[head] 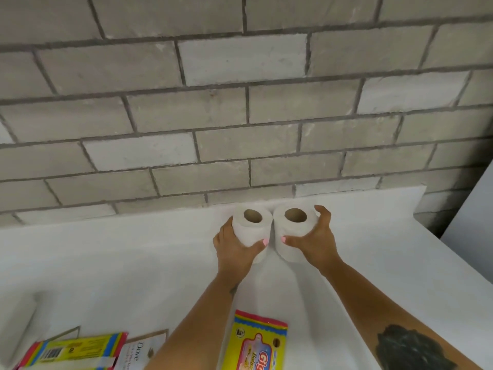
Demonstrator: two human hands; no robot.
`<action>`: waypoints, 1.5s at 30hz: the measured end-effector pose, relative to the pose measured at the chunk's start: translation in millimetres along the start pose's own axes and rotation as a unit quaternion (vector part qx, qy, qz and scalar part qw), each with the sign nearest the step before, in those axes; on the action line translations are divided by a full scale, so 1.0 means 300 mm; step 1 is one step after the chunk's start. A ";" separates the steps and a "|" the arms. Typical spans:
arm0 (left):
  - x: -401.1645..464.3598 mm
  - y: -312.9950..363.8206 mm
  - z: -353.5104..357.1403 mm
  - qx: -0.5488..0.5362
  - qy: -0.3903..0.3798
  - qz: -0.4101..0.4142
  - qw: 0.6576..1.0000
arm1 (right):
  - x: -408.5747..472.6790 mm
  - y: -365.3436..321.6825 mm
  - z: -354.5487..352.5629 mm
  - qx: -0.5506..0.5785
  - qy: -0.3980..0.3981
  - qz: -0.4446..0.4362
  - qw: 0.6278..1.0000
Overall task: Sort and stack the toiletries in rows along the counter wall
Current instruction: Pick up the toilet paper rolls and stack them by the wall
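Observation:
Two white toilet paper rolls stand upright side by side on the white counter [133, 263], close to the grey brick wall [240, 116]. My left hand [234, 249] is wrapped around the left roll [252, 225]. My right hand [314, 241] grips the right roll [293, 225]. The two rolls touch each other. Their cardboard cores face up.
Near the front edge lie a yellow soap packet with a rainbow border [256, 343], a second such packet [74, 353] at the left, and a white Dove box [141, 348]. A pale rounded object [18, 327] sits at the far left. The counter ends at the right [426, 222].

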State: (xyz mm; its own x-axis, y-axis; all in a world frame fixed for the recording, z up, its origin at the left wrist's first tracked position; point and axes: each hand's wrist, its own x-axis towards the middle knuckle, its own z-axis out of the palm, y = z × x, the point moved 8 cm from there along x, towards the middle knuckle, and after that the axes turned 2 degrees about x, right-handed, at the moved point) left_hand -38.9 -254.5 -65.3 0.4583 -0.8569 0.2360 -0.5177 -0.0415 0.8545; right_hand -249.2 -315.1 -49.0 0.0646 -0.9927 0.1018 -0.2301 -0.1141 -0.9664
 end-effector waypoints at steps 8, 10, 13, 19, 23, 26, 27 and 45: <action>-0.016 0.005 0.039 -0.085 -0.012 0.008 0.996 | 0.030 0.047 0.024 -0.022 0.001 0.002 1.000; -0.012 -0.002 0.047 -0.089 -0.013 0.004 0.996 | 0.037 0.049 0.026 -0.035 0.000 0.005 0.999; -0.010 -0.022 0.050 -0.099 -0.012 -0.016 0.995 | 0.044 0.050 0.018 -0.075 0.016 0.001 0.997; -0.035 -0.006 0.038 -0.106 -0.008 -0.031 0.994 | 0.025 0.036 0.017 -0.084 0.014 0.013 0.996; -0.037 0.000 0.019 -0.044 -0.010 -0.058 0.997 | -0.001 -0.003 0.005 -0.081 0.019 -0.003 0.997; -0.057 0.044 -0.022 -0.019 -0.009 -0.060 0.998 | -0.029 -0.056 -0.012 -0.090 0.038 -0.016 0.995; -0.067 0.067 -0.041 -0.018 -0.009 -0.059 0.998 | -0.037 -0.072 -0.018 -0.098 0.045 -0.020 0.994; -0.320 0.187 -0.626 -0.062 0.100 0.024 0.993 | -0.391 -0.430 0.107 0.015 0.017 -0.137 0.990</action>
State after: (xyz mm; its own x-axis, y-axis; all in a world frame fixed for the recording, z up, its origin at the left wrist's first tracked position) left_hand 23.6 -78.1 46.9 0.5754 -0.7370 0.3546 -0.4559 0.0709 0.8872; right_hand -195.9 -182.6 56.1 0.0875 -0.9251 0.3694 -0.1787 -0.3794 -0.9078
